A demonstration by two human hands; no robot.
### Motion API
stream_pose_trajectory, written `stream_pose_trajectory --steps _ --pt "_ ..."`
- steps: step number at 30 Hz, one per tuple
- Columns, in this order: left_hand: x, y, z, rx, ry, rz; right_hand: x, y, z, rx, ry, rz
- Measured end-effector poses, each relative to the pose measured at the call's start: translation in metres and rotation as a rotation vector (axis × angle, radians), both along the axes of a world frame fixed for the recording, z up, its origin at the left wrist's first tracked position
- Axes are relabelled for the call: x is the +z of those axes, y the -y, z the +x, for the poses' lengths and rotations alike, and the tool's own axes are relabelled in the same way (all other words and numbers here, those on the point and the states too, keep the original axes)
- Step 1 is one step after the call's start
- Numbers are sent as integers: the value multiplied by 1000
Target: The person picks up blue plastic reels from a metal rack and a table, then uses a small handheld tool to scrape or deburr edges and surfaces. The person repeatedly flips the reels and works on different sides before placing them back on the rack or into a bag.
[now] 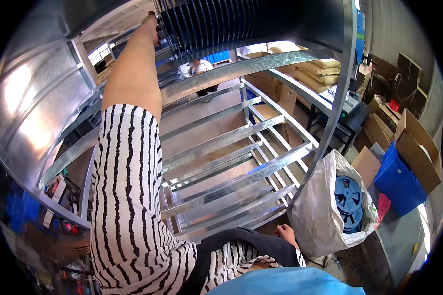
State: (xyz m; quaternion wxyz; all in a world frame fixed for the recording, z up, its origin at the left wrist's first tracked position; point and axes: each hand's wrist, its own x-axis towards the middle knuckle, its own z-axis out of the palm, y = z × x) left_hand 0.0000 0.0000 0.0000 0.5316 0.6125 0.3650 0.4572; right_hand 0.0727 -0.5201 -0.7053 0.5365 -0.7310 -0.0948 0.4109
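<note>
My left arm, in a white sleeve with wavy black stripes, reaches far up and forward. At its end my left hand (154, 28) is at the left end of a row of dark, thin slats (211, 29) on the metal rack's upper level. Its fingers are bent inward, closed; what they hold is hidden. Low down, my right hand (286, 233) hangs beside a white woven sack (312, 211), fingers loosely curled but apart and holding nothing I can see. Blue plastic reels (348, 196) lie inside the sack.
The galvanised rack (236, 169) has several crossbars below the slats. To the right stand a blue crate (398, 184), a cardboard box (421, 147) and a bench with a device (347, 103). Stacked brown bags (317, 73) and another person (202, 69) are beyond the rack.
</note>
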Motion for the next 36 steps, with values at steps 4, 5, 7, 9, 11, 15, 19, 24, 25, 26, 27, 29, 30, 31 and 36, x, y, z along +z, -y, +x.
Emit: stream_pose_trajectory --steps 4,5,7,9,11,15,19,24,25,26,27,29,30,31,36 --pt "-2 11 2 13 127 -16 -1 16 -15 -29 -14 -27" --pt "-4 11 0 27 157 -26 2 23 -20 -37 -14 -42" --pt "1 28 -4 138 215 16 2 35 -31 -62 -14 -85" --pt "18 -8 -1 511 -624 650 4 45 -45 -63 -28 -68" --pt "28 52 -4 720 -1429 1176 6 74 -62 -131 24 -106" --pt "-10 50 56 445 -1094 1387 38 145 -119 -71 410 -273" --pt "-85 77 72 142 -612 1381 62 158 -155 -52 807 -354" --pt "-175 356 76 -222 254 1449 -5 213 -143 -412 593 -240" --pt "-215 388 46 -312 316 1414 -21 259 -162 -475 546 -239" --pt "-250 417 15 -385 382 1382 -41 305 -184 -534 534 -256" --pt "-257 433 8 -547 369 1327 -19 310 -214 -690 468 -230" --pt "-335 507 -35 -1038 161 1202 -51 398 -293 -886 312 -357" --pt "-363 554 -41 -1334 -26 1135 -65 441 -331 -982 287 -391" --pt "-385 597 -54 -1607 -379 1261 -79 479 -361 -1025 184 -490" --pt "-554 709 -81 -1857 -1109 891 -50 617 -483 -1307 -20 -449"
